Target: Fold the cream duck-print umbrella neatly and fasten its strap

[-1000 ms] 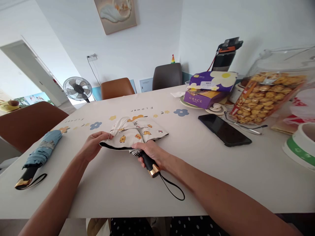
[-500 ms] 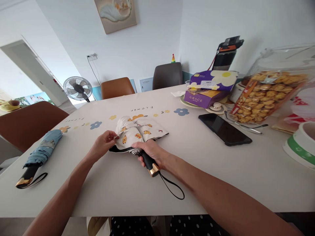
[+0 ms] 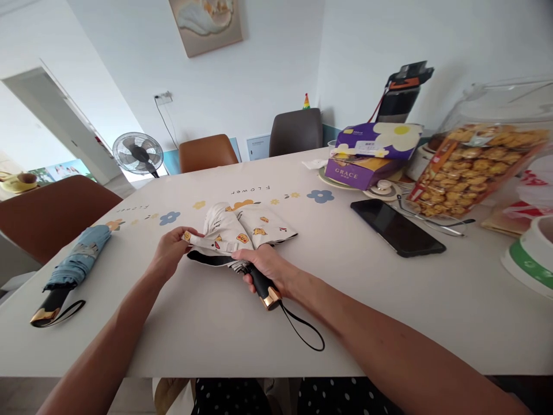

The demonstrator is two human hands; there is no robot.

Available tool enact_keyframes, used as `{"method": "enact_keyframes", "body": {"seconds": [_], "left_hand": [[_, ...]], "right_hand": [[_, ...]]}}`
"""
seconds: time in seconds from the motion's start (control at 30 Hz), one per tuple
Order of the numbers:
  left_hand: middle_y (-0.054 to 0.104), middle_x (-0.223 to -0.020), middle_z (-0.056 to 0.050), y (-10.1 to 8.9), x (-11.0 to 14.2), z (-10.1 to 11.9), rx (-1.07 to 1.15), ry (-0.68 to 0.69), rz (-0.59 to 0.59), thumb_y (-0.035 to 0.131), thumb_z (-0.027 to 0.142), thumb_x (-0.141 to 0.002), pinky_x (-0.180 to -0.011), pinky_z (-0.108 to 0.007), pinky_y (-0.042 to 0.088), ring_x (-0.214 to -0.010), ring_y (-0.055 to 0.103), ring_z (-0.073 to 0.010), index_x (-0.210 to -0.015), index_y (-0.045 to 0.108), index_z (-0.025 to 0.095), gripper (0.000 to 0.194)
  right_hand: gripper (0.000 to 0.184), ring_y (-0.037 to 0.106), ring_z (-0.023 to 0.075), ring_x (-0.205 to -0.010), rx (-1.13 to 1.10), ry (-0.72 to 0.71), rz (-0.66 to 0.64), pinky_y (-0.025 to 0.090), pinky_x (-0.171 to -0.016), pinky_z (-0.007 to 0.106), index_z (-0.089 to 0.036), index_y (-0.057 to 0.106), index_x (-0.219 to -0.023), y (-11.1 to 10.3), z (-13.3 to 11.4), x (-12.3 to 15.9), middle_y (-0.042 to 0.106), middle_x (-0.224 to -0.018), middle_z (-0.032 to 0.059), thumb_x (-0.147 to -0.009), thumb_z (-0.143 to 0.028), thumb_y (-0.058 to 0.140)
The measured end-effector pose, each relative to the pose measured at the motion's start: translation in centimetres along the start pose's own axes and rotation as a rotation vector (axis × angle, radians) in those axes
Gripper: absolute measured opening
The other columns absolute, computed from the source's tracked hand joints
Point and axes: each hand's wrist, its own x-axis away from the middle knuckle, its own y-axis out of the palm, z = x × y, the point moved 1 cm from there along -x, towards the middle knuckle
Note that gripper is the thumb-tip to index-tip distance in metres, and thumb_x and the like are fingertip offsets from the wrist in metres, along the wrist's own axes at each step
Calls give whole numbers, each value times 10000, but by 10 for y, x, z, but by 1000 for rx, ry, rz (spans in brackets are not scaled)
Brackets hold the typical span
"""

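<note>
A white folding umbrella (image 3: 246, 230) with yellow cartoon prints and a dark inner side lies partly collapsed on the table, its canopy loose. My right hand (image 3: 268, 268) wraps round the top of its black handle, the thumb pressing on the canopy's edge. The gold-coloured handle end and a black wrist loop point towards me. To the left, my left hand (image 3: 175, 248) pinches a fold of the canopy and draws it outward. A second umbrella (image 3: 80, 259), light blue and rolled up, lies at the table's left side, apart from both hands.
On the right lie a black phone (image 3: 397, 227) and eyeglasses (image 3: 432, 219). Behind them stand a purple tissue pack (image 3: 354, 173), a dark bottle (image 3: 401, 98) and a clear jar of snacks (image 3: 470, 167). A white-and-green roll (image 3: 529, 259) is at the right edge. Chairs and a fan (image 3: 138, 153) stand beyond the table.
My left hand has moved slightly left, pulling a strip of the canopy out with it. The fabric's left part has shifted and spread. My right hand keeps its grip on the handle.
</note>
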Motion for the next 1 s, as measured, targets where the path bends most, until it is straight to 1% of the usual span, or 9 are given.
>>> {"method": "enact_keyframes", "body": {"seconds": [0.17,0.4,0.53,0.7,0.77,0.8,0.87,0.93,1.0], "left_hand": [[676,-716,-23,1,-5,-2,74,-69,86,594,164,-538,-535,-210,393,-584,560,-108,-768,614,164,231],[695,-878,-80,-13,-5,-3,277,-42,-17,649,283,-635,-616,-241,456,-703,608,-143,-831,653,155,233],[687,-917,-95,-18,-8,-5,402,-65,-14,625,249,-689,-629,-232,486,-709,621,-136,-832,655,137,185],[677,-929,-74,-28,-15,-9,542,-96,23,538,130,-706,-653,-254,519,-733,633,-139,-794,627,149,126],[670,-946,-81,-37,-19,-12,547,-114,77,507,138,-726,-699,-289,528,-791,638,-158,-809,612,147,134],[667,-949,-92,-41,-20,-14,488,-123,126,496,161,-743,-712,-310,529,-808,639,-171,-816,605,140,133],[656,-959,-122,-50,-23,-17,277,-126,284,501,191,-751,-747,-357,518,-856,630,-206,-842,587,122,143],[618,-1048,-134,-55,-22,-16,64,-95,475,528,174,-726,-839,-397,469,-980,583,-235,-908,561,126,191],[562,-1152,-113,-53,-16,-9,-92,38,643,535,162,-713,-916,-398,406,-1085,513,-234,-989,534,157,277]], "right_hand": [[249,421,84,-361,27,12,4,400,-297,199,-172,433,-720,-1,3,-2,423,-448,-55,-686,-264,662],[245,420,87,-379,53,4,9,400,-311,199,-172,428,-719,-4,4,-7,434,-438,-43,-698,-296,638],[252,397,82,-346,99,11,5,369,-306,194,-179,401,-696,-4,4,-6,457,-420,-28,-716,-314,613],[250,404,83,-356,84,-7,52,386,-308,201,-180,400,-698,-3,1,-4,429,-428,-45,-692,-277,630],[249,411,86,-361,85,-27,79,386,-302,203,-179,400,-699,-3,0,-4,426,-430,-47,-686,-271,632],[244,414,87,-364,89,-40,86,386,-300,205,-178,404,-699,-3,0,-5,428,-431,-46,-684,-268,630],[224,417,90,-361,105,-64,89,387,-295,212,-172,417,-696,-3,1,-5,433,-432,-43,-684,-263,622],[212,417,93,-352,119,-81,90,383,-284,219,-169,428,-692,-2,2,-5,429,-429,-45,-677,-257,620],[216,415,96,-343,127,-93,91,377,-273,225,-171,428,-688,-1,3,-4,421,-424,-50,-664,-253,627]]}}
